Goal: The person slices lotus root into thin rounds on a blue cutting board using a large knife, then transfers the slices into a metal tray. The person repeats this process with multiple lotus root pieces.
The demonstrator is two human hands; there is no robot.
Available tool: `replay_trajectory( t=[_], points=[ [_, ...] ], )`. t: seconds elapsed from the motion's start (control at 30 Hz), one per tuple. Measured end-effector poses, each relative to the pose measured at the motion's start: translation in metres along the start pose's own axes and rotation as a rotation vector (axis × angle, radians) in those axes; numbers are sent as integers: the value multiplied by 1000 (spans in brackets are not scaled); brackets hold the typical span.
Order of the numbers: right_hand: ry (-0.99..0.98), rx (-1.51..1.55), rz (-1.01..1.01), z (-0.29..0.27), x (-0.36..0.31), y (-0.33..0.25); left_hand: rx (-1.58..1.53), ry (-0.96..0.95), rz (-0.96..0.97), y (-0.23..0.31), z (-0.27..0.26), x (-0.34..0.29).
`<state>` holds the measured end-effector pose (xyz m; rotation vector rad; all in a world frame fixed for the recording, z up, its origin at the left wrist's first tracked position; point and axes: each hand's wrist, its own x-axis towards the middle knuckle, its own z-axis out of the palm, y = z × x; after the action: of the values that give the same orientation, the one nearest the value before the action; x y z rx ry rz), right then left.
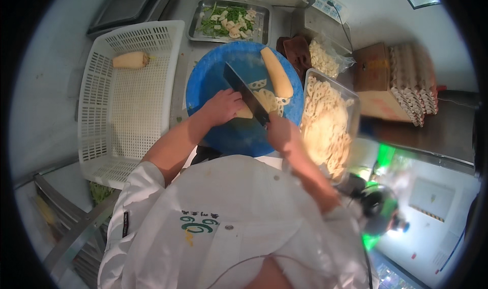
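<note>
On a round blue cutting board (206,80), my right hand (283,134) grips the handle of a cleaver (243,88). Its dark blade slants up and left across the board. Pressed close to the blade, the curled fingers of my left hand (223,107) hold a short piece of lotus root (245,112), partly hidden under them. Beyond the blade lie cut lotus root slices (266,99), their holes showing. A long peeled lotus root (277,74) rests on the board's right side, with a few slices near its lower end.
A white plastic basket (87,106) at left holds one lotus root (131,60). Behind the board sits a metal tray (264,28) of greens and pale pieces. At right are a clear tub (354,111) full of slices, a bag (325,57), a cardboard box (371,67) and stacked egg trays (413,83).
</note>
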<state>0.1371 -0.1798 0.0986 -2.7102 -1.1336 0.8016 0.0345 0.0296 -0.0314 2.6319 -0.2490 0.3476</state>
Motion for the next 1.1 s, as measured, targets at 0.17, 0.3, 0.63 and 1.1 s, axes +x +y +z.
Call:
replay_trajectory(
  t=[0.17,0.3,0.63,1.1],
  points=[
    [2,-8,-1,24,2,11,38,4,13,-2,-1,4],
    [19,15,-4,36,21,4,112,-63,-32,8,-18,5],
    [18,9,14,47,21,-1,66,-10,44,1,-12,2],
    [-5,-10,-14,41,21,-5,24,32,34,-5,-9,-6]
  ],
)
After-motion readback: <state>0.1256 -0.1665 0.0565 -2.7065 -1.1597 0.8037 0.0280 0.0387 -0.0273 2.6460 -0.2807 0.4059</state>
